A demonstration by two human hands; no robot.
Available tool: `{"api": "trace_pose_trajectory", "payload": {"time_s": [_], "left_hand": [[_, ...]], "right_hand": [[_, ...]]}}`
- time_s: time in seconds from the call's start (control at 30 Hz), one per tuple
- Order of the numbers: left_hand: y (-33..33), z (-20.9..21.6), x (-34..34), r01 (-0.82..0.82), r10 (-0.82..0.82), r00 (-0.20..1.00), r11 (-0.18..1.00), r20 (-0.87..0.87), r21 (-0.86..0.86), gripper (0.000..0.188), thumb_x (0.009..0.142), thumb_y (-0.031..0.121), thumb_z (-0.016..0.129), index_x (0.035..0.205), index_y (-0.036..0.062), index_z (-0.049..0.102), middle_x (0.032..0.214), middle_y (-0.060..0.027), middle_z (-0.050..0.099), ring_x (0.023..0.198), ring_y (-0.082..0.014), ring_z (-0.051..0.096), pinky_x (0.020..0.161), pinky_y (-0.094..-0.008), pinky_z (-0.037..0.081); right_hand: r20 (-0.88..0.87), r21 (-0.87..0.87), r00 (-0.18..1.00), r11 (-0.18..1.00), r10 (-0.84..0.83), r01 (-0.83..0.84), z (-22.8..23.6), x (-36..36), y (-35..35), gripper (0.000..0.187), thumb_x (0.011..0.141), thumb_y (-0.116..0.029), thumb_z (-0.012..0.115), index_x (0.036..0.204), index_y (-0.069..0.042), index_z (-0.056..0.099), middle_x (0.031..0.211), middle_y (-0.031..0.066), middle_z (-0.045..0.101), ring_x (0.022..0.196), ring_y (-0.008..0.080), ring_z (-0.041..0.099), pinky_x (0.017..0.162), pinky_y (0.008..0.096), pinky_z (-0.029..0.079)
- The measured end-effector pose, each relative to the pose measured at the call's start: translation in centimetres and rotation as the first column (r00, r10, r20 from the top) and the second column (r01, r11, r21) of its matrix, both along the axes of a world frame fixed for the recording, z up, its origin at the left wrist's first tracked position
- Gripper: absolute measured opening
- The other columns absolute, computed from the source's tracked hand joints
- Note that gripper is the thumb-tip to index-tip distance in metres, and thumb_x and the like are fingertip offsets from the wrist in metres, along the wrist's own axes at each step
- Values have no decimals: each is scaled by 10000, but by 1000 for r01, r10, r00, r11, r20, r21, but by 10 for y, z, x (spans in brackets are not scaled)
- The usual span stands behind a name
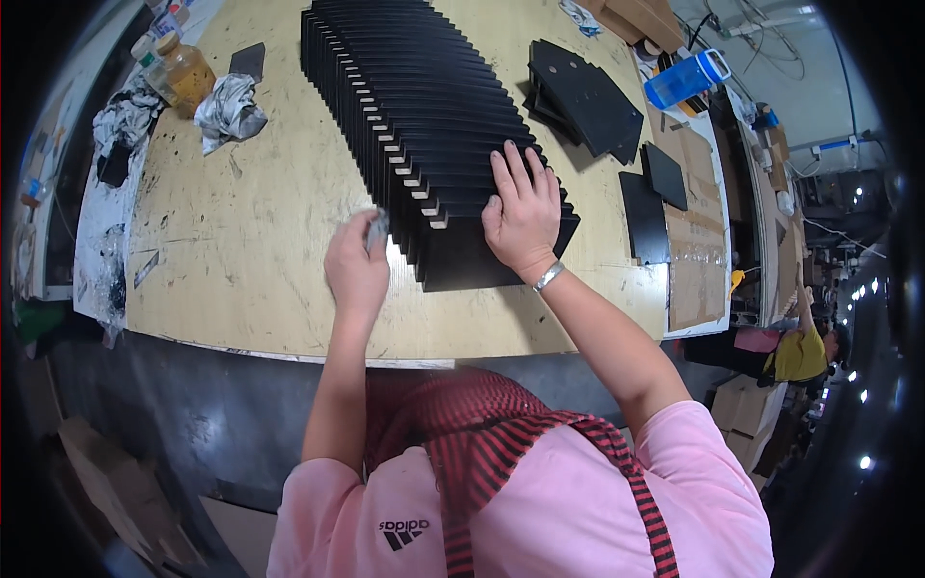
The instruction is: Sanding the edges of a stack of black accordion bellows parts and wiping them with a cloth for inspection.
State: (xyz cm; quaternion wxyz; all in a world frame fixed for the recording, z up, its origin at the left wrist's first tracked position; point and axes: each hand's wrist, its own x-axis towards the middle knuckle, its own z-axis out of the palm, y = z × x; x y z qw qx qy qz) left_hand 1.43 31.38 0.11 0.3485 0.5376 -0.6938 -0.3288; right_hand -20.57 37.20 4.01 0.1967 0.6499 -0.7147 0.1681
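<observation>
A long black bellows-like row of pleated or stacked panels (424, 106) runs from the far edge of the table toward me. Pale pieces show in the notches along its left side. My right hand (523, 207), with a silver bracelet on its wrist, lies flat on top of the near end, fingers spread. Just left of the row, my left hand (356, 258) is closed round a small crumpled grey cloth (378, 229), close to the panels' left edge. Whether the cloth touches them I cannot tell.
Flat black plates (586, 96) lie in a pile to the right, near smaller black pieces (665, 176) and a blue bottle (686, 80). At far left stand an amber jar (185, 75) and a crumpled rag (229, 113). Another person (802, 354) is at far right.
</observation>
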Motion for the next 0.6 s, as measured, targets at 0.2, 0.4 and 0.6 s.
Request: {"api": "trace_pose_trajectory", "payload": {"time_s": [0.2,0.4,0.6], "left_hand": [[-25,15,-11,-110,106,968,994,-229,-3,235,890,57,662,1124,79,648,948,-108,669,774,-238,656,727,-374,520],[-28,14,-4,-41,39,989,999,-146,-10,256,879,29,640,1127,89,636,1064,-131,653,958,-332,649,844,-422,515],[-24,-4,11,38,-37,999,997,11,-68,402,831,-22,622,1173,187,655,999,-96,634,1013,-328,594,880,-416,489]], "right_hand": [[27,-26,998,998,61,-60,-1,8,-9,579,823,-237,550,1383,-90,569,1487,125,510,1347,378,475,1103,549,358],[1,-4,1000,1000,9,-9,-1,-2,-1,575,828,-226,525,1384,-88,571,1490,128,507,1352,394,469,1106,545,358],[24,25,1000,999,21,-21,0,4,-5,586,833,-224,506,1401,-89,557,1492,129,507,1355,390,471,1106,541,354]]}}
